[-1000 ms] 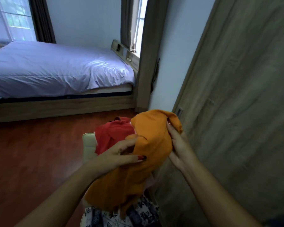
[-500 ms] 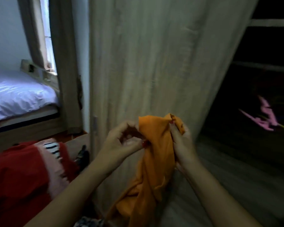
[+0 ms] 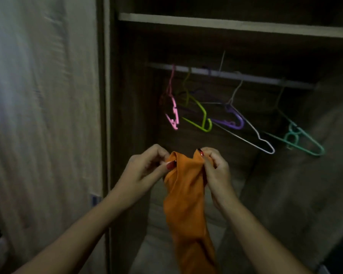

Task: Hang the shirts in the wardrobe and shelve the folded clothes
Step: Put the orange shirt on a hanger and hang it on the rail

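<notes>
Orange shirt point(image 3: 184, 198) – 1, pinched by both hands: left point(image 3: 147, 171), right point(image 3: 216, 171) | hangers on rail point(image 3: 246, 77) – 5

An orange shirt point(image 3: 186, 204) hangs bunched and twisted, its top edge pinched up in front of the open wardrobe point(image 3: 131, 95), below 5 empty coloured hangers point(image 3: 204, 119) on the rail point(image 3: 246, 77).

Pale metal rail point(image 3: 246, 77) across my open wooden wardrobe carries five bare hangers: pink plastic point(image 3: 173, 113), lime plastic point(image 3: 203, 119), purple plastic point(image 3: 236, 121), white wire point(image 3: 255, 135), teal plastic point(image 3: 303, 143). Wooden shelf point(image 3: 226, 24) above it.
</notes>
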Tool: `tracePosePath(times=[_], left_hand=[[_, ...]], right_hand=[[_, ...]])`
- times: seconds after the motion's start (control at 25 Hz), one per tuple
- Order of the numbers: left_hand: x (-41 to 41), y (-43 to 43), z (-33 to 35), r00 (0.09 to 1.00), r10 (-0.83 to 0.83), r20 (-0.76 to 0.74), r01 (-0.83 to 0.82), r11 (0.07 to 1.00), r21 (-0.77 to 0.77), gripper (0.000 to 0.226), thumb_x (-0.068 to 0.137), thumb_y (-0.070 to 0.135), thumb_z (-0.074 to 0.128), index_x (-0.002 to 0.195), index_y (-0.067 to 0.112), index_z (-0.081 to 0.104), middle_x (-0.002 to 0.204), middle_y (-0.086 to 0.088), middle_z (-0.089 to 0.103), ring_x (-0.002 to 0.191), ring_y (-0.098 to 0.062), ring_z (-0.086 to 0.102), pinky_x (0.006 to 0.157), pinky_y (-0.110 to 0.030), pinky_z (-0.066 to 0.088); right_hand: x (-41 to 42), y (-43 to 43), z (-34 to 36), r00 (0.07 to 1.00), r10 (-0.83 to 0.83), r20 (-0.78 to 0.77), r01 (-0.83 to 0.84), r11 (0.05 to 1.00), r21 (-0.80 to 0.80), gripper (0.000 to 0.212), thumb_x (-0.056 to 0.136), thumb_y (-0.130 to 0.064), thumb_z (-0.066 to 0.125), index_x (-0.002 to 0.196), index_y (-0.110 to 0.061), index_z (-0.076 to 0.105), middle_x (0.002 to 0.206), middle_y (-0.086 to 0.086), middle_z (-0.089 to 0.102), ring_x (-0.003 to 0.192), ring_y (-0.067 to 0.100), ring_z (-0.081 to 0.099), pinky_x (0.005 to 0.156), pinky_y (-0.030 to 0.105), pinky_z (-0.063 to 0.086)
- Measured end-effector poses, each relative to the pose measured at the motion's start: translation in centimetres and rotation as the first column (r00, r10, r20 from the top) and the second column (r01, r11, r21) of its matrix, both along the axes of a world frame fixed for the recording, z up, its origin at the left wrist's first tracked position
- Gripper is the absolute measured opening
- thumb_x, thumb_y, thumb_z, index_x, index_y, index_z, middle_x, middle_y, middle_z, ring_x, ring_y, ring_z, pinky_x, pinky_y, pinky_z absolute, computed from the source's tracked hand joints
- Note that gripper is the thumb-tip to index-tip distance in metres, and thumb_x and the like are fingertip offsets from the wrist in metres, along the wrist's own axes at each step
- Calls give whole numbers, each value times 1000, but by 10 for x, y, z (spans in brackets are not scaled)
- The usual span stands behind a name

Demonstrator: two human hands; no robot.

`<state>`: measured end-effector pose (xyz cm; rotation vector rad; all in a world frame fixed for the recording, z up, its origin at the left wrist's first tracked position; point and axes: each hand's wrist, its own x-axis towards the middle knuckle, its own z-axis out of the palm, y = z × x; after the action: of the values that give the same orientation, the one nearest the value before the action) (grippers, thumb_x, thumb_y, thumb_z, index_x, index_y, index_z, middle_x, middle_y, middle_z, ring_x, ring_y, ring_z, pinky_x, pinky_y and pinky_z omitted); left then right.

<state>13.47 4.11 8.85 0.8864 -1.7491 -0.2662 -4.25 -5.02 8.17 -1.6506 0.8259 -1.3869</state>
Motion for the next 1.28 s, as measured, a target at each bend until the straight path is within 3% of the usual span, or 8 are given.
tracePosePath(times=[0.24,0.48,0.64,0.72,0.88,1.0,1.12,1.28], left_hand=[[-34,-35,7,996,91,21,-92,992,84,8,92,24,53,93,19,58,85,4,61,80,-14,63,66,-20,52],[-2,-43,-23,964,-152,219,76,944,321,40,90,30,59,127,31,44,110,11,61,98,-8,65,81,-24,56],[45,-48,-27,913,16,407,-79,987,141,42,87,60,47,126,61,32,123,15,51,112,-3,58,93,-17,49],[71,-55,-13,862,122,491,-196,975,102,39,78,64,55,115,48,52,118,11,55,109,-11,60,95,-31,51],[87,-65,18,811,383,442,-382,919,-95,42,81,5,61,117,27,56,117,8,55,108,-6,56,93,-31,52],[77,-71,38,816,450,362,-429,892,-143,41,85,4,59,121,21,54,122,8,52,111,-3,51,92,-15,45],[73,-80,46,772,469,430,-460,878,-132,44,88,9,56,130,22,48,127,15,43,111,6,42,83,-1,34],[77,-81,51,790,443,423,-467,883,-53,47,90,12,53,135,22,45,135,10,45,115,2,45,94,-15,45]], right_hand=[[-45,0,2,952,162,-261,-211,963,-171,11,91,-20,57,85,-16,66,79,-6,66,76,2,61,70,14,48],[-62,-24,29,987,-135,-82,107,953,-283,18,94,-17,53,80,-20,64,75,-5,63,73,3,58,68,16,47],[-66,-42,49,971,-219,-95,190,951,-245,17,94,-21,52,83,-19,65,81,-9,64,76,-2,60,71,18,46],[-58,-48,53,961,-194,-198,135,951,-276,16,93,-20,52,85,-17,65,83,-7,65,79,-1,61,72,15,46],[-28,-60,63,949,-135,-287,23,932,-362,17,91,-13,56,77,-17,65,77,-5,63,75,1,60,70,12,46],[-2,-94,81,921,-342,-186,210,839,-501,14,90,-15,58,77,-18,63,76,-4,62,73,3,56,69,19,43],[28,-138,102,781,-518,-349,330,816,-475,19,87,-15,63,106,-11,62,104,8,65,89,11,56,76,19,44],[62,-171,100,751,-452,-482,355,891,-282,26,89,-8,60,114,-4,63,112,17,68,101,27,64,74,22,42]])
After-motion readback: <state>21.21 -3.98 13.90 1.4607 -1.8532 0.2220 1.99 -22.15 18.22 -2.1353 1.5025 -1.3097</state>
